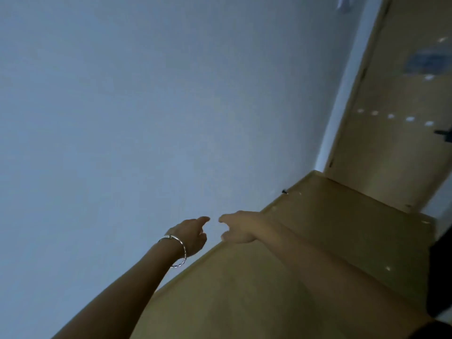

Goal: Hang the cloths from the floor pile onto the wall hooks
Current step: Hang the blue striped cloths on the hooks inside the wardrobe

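Both my arms reach forward to the pale blue-grey wall (146, 106). My left hand (193, 237), with thin bangles at the wrist, points its forefinger at the wall and holds nothing. Just to its right, my right hand (238, 227) has loosely spread fingers and is also empty. The fingertips of the two hands are a small gap apart. A small dark peg or hook (284, 191) sticks out where the wall meets a tan wooden surface (305, 241). No cloth and no floor pile are in view.
A tan wooden door (396, 143) with a dark handle (444, 136) stands at the right. A small pale object (343, 2) shows at the top edge. Something dark (440, 277) edges in at the lower right.
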Available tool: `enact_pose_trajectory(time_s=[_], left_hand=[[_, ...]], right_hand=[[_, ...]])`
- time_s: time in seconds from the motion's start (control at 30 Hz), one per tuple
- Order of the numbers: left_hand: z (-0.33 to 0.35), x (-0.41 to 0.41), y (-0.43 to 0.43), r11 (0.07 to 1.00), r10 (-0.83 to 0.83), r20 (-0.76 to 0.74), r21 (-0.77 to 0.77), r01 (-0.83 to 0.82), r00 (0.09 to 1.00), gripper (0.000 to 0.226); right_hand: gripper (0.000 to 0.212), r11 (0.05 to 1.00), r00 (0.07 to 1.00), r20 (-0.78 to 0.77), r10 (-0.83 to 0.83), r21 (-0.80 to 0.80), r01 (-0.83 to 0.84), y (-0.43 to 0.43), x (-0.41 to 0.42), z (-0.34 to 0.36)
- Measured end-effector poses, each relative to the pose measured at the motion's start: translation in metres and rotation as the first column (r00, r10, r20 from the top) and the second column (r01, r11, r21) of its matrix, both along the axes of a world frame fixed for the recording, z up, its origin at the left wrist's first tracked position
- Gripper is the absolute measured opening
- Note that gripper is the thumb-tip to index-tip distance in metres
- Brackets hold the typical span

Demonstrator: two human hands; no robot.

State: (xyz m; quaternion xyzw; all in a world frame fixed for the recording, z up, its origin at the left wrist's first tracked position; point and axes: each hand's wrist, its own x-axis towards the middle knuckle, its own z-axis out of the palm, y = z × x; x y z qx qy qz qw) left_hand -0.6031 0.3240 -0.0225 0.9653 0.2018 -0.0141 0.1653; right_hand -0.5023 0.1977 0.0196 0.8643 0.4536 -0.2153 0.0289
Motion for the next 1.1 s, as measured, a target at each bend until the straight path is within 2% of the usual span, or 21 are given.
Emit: enact_pose_trajectory(time_s=[0.17,0.37,0.63,0.77,0.87,0.93,1.1], left_hand=[[-0.034,-0.106,0.077,0.95,0.304,-0.065,-0.053,-0.308,0.95,0.049],[-0.055,-0.204,0.146,0.818,0.56,-0.112,-0.079,-0.569,0.821,0.05],[-0.066,-0.249,0.22,0.697,0.703,-0.162,-0.038,-0.716,0.693,0.049],[-0.07,-0.278,0.241,0.591,0.789,-0.16,-0.064,-0.804,0.593,0.048],[-0.079,-0.321,0.235,0.487,0.845,-0.215,-0.07,-0.871,0.489,0.049],[-0.088,-0.36,0.231,0.377,0.89,-0.242,-0.087,-0.922,0.386,0.05],[-0.104,-0.463,0.208,0.121,0.947,-0.288,-0.1,-0.988,0.145,0.049]], right_hand=[[0.059,0.951,0.955,-0.01,0.296,-0.09,-0.295,0.103,-0.072,-0.013],[0.059,0.828,0.841,-0.025,0.54,-0.16,-0.537,0.209,-0.134,-0.034],[0.058,0.685,0.699,-0.07,0.712,-0.153,-0.713,0.339,-0.172,-0.054],[0.058,0.619,0.642,-0.099,0.76,-0.188,-0.762,0.395,-0.192,-0.07],[0.056,0.504,0.538,-0.137,0.832,-0.216,-0.836,0.421,-0.239,-0.076],[0.055,0.415,0.445,-0.159,0.881,-0.193,-0.889,0.434,-0.287,-0.079],[0.052,0.082,0.122,-0.214,0.969,-0.187,-0.979,0.432,-0.423,-0.085]])
